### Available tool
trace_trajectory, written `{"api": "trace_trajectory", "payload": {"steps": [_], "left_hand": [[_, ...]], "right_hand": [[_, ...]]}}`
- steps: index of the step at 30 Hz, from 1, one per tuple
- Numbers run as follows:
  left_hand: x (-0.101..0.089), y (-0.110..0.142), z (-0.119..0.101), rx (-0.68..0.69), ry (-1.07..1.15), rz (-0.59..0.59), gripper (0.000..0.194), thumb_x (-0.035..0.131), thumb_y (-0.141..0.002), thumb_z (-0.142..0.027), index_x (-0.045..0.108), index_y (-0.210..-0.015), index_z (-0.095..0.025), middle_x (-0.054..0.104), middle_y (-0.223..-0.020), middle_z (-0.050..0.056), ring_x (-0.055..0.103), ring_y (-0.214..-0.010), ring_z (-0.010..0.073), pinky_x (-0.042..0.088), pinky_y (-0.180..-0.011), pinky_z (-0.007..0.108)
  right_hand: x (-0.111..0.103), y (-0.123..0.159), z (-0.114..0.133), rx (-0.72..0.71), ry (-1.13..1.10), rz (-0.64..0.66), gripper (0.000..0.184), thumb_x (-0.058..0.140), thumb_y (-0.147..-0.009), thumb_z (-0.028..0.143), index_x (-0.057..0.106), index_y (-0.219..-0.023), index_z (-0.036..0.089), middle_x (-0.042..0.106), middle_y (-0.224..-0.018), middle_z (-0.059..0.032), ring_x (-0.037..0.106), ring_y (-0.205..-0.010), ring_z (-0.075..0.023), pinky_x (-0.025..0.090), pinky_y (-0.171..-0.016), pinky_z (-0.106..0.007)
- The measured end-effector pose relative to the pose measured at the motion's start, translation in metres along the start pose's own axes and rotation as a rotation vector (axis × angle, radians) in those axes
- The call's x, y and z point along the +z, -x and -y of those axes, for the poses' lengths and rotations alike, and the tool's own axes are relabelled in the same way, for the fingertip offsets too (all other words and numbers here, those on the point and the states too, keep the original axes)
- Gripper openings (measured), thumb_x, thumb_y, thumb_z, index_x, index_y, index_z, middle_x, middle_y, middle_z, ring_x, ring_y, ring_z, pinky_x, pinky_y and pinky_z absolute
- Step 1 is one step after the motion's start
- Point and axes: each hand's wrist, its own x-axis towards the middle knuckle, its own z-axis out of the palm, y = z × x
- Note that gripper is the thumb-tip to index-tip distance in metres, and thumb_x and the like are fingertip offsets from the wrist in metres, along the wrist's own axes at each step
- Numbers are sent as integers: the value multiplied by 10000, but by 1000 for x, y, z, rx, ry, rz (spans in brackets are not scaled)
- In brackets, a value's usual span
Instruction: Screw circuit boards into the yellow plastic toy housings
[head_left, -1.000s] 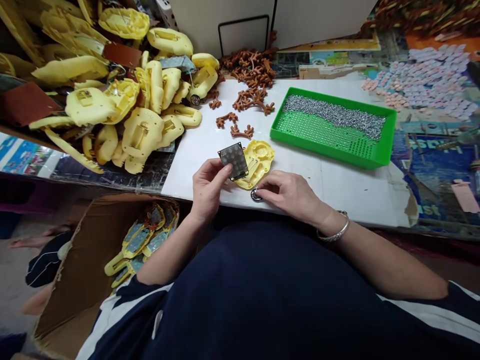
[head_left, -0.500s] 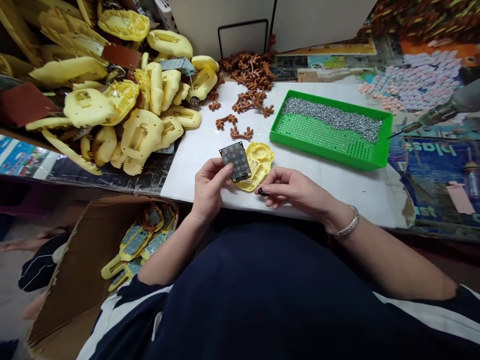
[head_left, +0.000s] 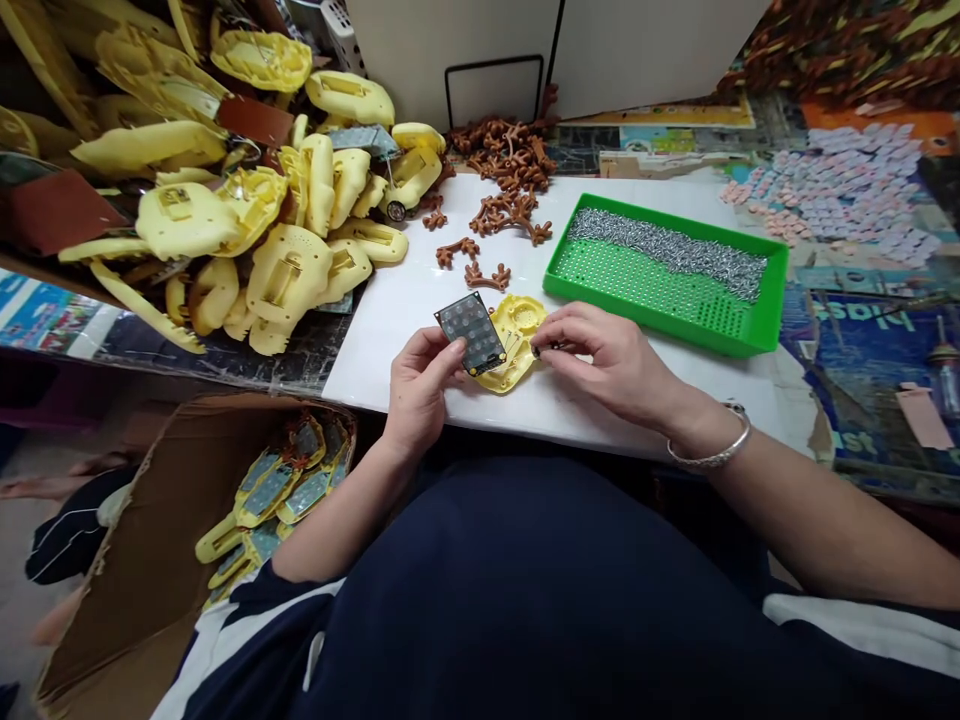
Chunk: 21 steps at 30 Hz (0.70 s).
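A yellow plastic shell (head_left: 517,318) lies open side up on the white board (head_left: 600,400) in front of me. My left hand (head_left: 420,385) pinches a small dark circuit board (head_left: 471,332) by its lower edge and holds it tilted over the shell's left side. My right hand (head_left: 611,360) is closed in a pinch on a small black round part (head_left: 541,349), held just at the shell's right edge. A silver bangle sits on my right wrist.
A green tray (head_left: 765,320) with several small metal screws stands right of the shell. Brown antler-shaped pieces (head_left: 510,180) lie behind it. A heap of yellow shells (head_left: 285,260) fills the left. A cardboard box (head_left: 150,560) with assembled pieces sits below the table.
My right hand picked the small black round part up from the board's front edge and carried it up to the shell's right side. My left hand kept the circuit board over the shell.
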Motion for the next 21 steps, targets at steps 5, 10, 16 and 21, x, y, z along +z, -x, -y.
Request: {"api": "trace_trajectory", "payload": {"steps": [5,10,16,21], "left_hand": [[4,-3,3,24,19,-9,404,918,-589,-462,659,-748,-194,645,-707,-37,541,-590,73,485,-531,167],[10,-14,8,-3,34,0,461,928,-569,-515,667,-752,-181,642,-705,-36,534,-568,64,452,-479,147],[10,-20,12,-2,19,25,479,921,-586,-547,683,-775,-177,646,-689,-30,530,-545,67,431,-434,146],[8,-20,15,25,19,28,457,912,-625,-540,681,-785,-179,645,-692,-33,537,-550,66,424,-434,144]], "right_hand": [[-3,-31,-10,-327,396,92,254,478,-994,201,711,-1088,236,728,-1157,-82,681,-1011,-198,572,-860,-349],[-4,-53,-33,-488,571,119,314,402,-1024,172,706,-1098,203,738,-990,-92,658,-907,-203,539,-762,-323],[-6,-48,-43,-602,506,32,273,430,-1037,202,700,-1042,156,729,-936,-104,639,-851,-196,528,-739,-322],[-11,-43,-42,-618,434,59,256,508,-1034,319,699,-1034,149,714,-961,-108,638,-863,-190,530,-753,-321]]}}
